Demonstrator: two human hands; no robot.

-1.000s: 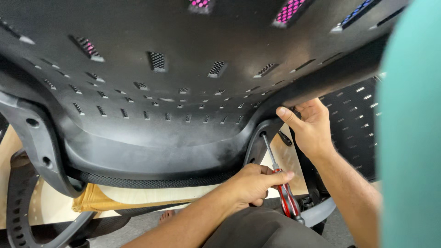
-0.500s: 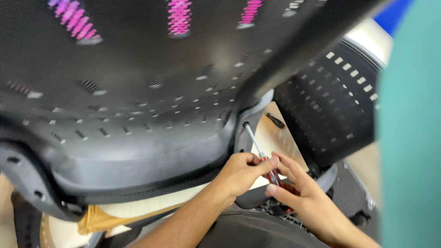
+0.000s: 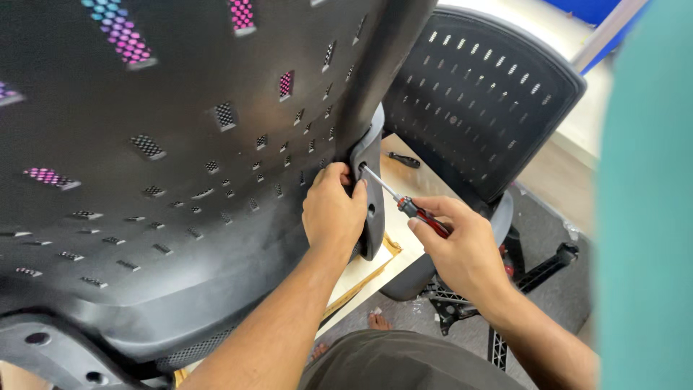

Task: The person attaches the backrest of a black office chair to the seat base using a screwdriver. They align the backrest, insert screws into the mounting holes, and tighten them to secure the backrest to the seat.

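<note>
Chair back: a big black perforated plastic shell [image 3: 180, 180] fills the left and middle of the view, tilted toward the camera, pink and white mesh showing through its slots.
Second chair: another black slotted chair [image 3: 480, 108] stands behind on the right, its star base [image 3: 534, 271] on the grey floor.
Board: a pale wooden board [image 3: 393, 217] lies under and between the two chairs.
Bracket: a grey curved arm [image 3: 370, 188] runs down the right edge of the shell.
Left hand: the left hand [image 3: 333, 209] is curled over the bracket, fingers closed around its edge, thumb near a hole.
Right hand: the right hand [image 3: 462, 249] is closed around the screwdriver's handle.
Screwdriver: the red-and-black-handled screwdriver [image 3: 404, 206] slants up and left, its tip at the bracket just beside the left thumb.
Small tool: a dark tool [image 3: 403, 159] lies on the board behind.
</note>
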